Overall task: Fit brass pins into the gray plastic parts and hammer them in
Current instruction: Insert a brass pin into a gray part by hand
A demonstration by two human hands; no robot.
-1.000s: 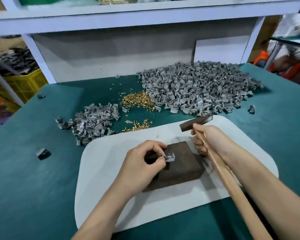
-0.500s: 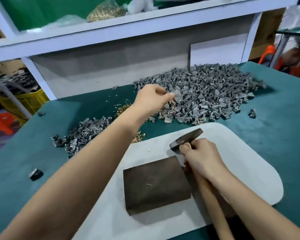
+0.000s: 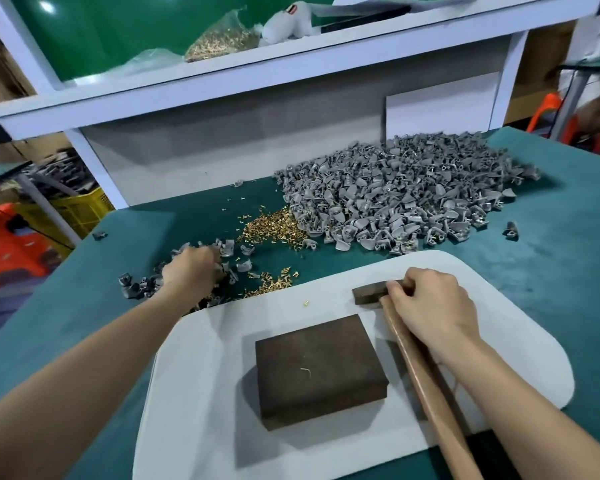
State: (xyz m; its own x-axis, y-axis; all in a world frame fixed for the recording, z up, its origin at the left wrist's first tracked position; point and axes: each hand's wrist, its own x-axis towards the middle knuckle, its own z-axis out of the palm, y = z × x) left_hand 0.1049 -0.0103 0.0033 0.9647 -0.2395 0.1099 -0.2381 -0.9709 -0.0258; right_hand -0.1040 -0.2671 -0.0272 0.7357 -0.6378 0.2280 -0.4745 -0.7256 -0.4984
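My left hand point(image 3: 191, 271) reaches down into the small heap of gray plastic parts point(image 3: 146, 284) at the left. Its fingertips are blurred among the parts, so what they hold is unclear. My right hand point(image 3: 430, 306) grips the hammer point(image 3: 369, 293) just behind its metal head. The head rests on the white mat point(image 3: 201, 410) and the wooden handle point(image 3: 426, 386) runs back toward me. A dark block point(image 3: 319, 372) lies bare on the mat. Brass pins point(image 3: 274, 227) lie heaped beyond the mat, with a smaller scatter of pins point(image 3: 279, 280) near its edge.
A large heap of gray parts point(image 3: 412, 192) covers the back right of the green table point(image 3: 551, 265). One stray pin point(image 3: 305, 302) lies on the mat. A white shelf point(image 3: 291, 64) overhangs the back, with a bag of brass pins point(image 3: 222, 43) on it.
My left hand left the block, reached to the large heap, then swung left to the small heap. The block now lies bare. My right hand lowered the hammer head onto the mat.
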